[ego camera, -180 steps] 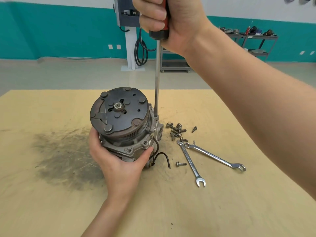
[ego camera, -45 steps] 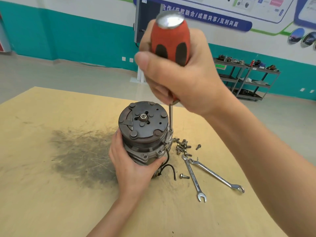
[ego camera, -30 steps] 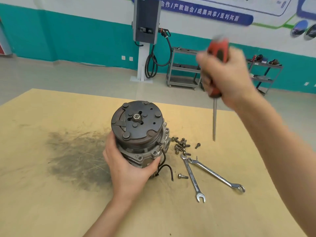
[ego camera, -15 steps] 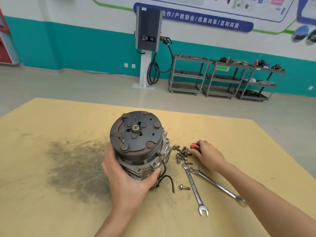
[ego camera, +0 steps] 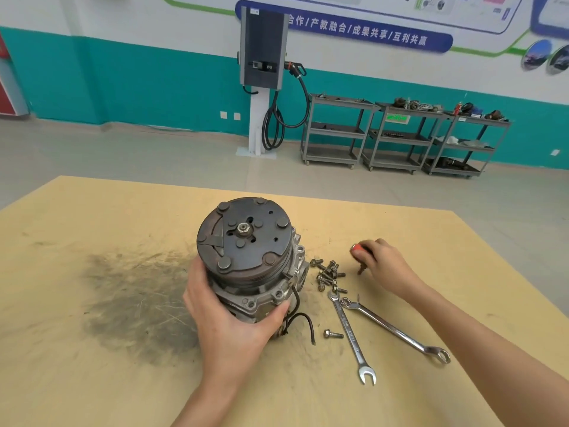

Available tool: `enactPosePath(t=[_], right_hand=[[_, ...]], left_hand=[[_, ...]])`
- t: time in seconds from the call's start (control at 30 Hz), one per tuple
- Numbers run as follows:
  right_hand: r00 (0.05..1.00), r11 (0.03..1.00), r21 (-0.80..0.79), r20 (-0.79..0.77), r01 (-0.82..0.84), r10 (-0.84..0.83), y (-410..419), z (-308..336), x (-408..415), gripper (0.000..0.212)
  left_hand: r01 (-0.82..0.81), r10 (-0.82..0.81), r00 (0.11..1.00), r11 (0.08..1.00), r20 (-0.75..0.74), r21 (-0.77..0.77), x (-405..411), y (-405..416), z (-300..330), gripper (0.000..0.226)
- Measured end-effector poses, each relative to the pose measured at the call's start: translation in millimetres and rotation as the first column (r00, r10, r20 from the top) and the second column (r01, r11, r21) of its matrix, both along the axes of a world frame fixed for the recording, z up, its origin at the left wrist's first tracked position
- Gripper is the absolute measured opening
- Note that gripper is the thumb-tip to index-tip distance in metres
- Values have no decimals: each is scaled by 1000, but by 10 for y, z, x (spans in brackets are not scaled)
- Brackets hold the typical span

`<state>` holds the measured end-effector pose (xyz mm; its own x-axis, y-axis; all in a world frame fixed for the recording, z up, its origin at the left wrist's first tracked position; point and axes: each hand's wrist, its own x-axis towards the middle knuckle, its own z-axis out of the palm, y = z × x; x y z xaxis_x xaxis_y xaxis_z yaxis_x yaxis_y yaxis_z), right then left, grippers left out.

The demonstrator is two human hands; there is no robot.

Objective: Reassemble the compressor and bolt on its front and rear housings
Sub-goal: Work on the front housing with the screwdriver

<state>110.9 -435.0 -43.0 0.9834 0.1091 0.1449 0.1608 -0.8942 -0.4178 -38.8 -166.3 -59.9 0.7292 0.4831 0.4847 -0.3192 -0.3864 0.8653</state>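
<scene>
The compressor [ego camera: 246,241] stands upright on the table with its dark clutch plate facing up and the silver housing below. My left hand [ego camera: 234,322] grips the lower housing from the near side. My right hand [ego camera: 388,266] rests low on the table to the right of the compressor, its fingers curled over the red handle of the screwdriver [ego camera: 356,248]. Only the handle's end shows; the shaft is hidden under the hand. A pile of several bolts [ego camera: 328,274] lies between the compressor and my right hand, and one small bolt [ego camera: 360,270] sits just under my fingertips.
Two combination wrenches [ego camera: 351,331] [ego camera: 397,329] lie crossed at their ring ends to the right of the compressor. A single bolt [ego camera: 332,334] lies near them. A black wire [ego camera: 303,318] trails from the compressor. A dark smear [ego camera: 132,297] marks the wooden table [ego camera: 92,380].
My right hand lifted the screwdriver off the compressor's flange, swung it right and brought it down onto the table beside the bolts. My left hand has kept its grip on the compressor.
</scene>
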Motion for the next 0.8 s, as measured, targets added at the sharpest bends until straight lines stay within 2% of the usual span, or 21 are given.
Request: enactPosePath(t=[0.1,0.17,0.3,0.37,0.47,0.63,0.7,0.77,0.8], right_hand=[[992,994,96,107,55,-66,-170,222,125,31],[993,991,96,57,94,-100,-282,265,205,31],[990,995,-28,-103,95,-97,-350,-8,316,29],[987,990,-90,-106,113,-122,-321,-160,340,32],[982,981,-99,-68,168,-176,-240,-256,344,36],[973,969,-155,-101,191,-208,65,-179,177,43],[974,972,-59,-22,226,-227,267,-10,8,47],[988,967,244,115,72,-103,519,172,-252,51],[984,914,402,175,-54,-18,661,251,-429,55]], left_hand=[[3,-3,1000,1000,-8,7,3,-5,10,123],[2,-2,1000,1000,-11,8,-3,-7,14,124],[5,-5,1000,1000,-8,0,-4,0,29,124],[1,-1,1000,1000,-9,0,-4,4,32,124],[-6,6,1000,1000,-15,0,0,-4,20,124],[-16,16,1000,1000,-15,7,9,-3,-12,123],[-13,13,1000,1000,-15,8,13,0,-18,123],[-12,12,1000,1000,-12,8,25,8,-25,124],[-12,12,1000,1000,-13,7,28,9,-23,124]])
